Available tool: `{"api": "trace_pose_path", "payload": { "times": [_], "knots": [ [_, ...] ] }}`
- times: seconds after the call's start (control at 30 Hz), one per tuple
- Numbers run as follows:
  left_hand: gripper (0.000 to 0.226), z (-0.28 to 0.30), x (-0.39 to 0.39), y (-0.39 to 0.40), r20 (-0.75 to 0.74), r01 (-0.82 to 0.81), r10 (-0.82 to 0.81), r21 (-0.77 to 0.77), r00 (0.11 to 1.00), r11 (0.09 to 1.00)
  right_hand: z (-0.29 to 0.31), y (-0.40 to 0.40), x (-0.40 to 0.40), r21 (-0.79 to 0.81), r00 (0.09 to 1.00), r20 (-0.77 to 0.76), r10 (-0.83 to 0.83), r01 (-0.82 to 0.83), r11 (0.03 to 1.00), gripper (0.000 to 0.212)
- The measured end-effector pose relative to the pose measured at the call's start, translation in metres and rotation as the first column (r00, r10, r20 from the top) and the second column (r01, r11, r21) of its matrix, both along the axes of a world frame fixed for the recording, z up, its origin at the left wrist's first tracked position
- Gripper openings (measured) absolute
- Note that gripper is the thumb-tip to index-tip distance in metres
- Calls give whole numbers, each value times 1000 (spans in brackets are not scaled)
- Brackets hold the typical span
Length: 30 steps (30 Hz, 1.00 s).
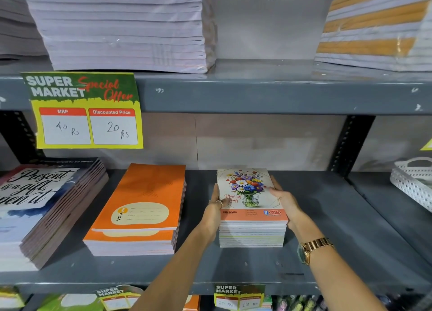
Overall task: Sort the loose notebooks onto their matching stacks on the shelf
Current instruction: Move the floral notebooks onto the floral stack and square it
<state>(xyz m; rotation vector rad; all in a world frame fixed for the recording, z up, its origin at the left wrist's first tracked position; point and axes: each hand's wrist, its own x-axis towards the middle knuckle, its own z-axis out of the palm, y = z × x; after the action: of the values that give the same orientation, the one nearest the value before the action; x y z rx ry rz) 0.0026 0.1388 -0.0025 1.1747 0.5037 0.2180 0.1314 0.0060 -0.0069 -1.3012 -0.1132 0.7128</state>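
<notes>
Both bare forearms are extended forward; the left hand point(216, 207) and right hand point(284, 199) are pressed inward, fingers curled, thumbs on top.

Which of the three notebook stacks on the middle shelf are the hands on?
The flower-cover stack, rightmost of the three. The left hand and right hand press its sides; the orange stack and script-cover stack sit untouched.
</notes>
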Motion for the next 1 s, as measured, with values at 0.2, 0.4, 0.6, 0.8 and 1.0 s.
{"api": "trace_pose_path", "payload": {
  "times": [0.2, 0.4, 0.6, 0.8, 1.0],
  "knots": [
    [55, 5, 1, -4, -19, -52, 51, -22, 999, 998, 2, -1, -4, -1, 999, -8, -39, 39, 999, 48],
    [55, 5, 0, -5, -17, -74, 73, -47, 997, 996, 3, -3, -11, 35, 999, -36, -38, 39, 999, 43],
    [56, 6, -1, -6, -21, -83, 83, -34, 996, 996, 4, -4, -16, 36, 997, -56, -56, 58, 998, 44],
    [50, 12, -5, -10, -6, -94, 95, 71, 995, 993, 5, -4, -15, -82, 996, 44, -75, 79, 994, 44],
    [54, -7, -10, -4, 25, -66, 91, 876, 996, 478, 8, -12, -15, -585, 557, 765, 323, 391, 711, 45]
  ]
}}
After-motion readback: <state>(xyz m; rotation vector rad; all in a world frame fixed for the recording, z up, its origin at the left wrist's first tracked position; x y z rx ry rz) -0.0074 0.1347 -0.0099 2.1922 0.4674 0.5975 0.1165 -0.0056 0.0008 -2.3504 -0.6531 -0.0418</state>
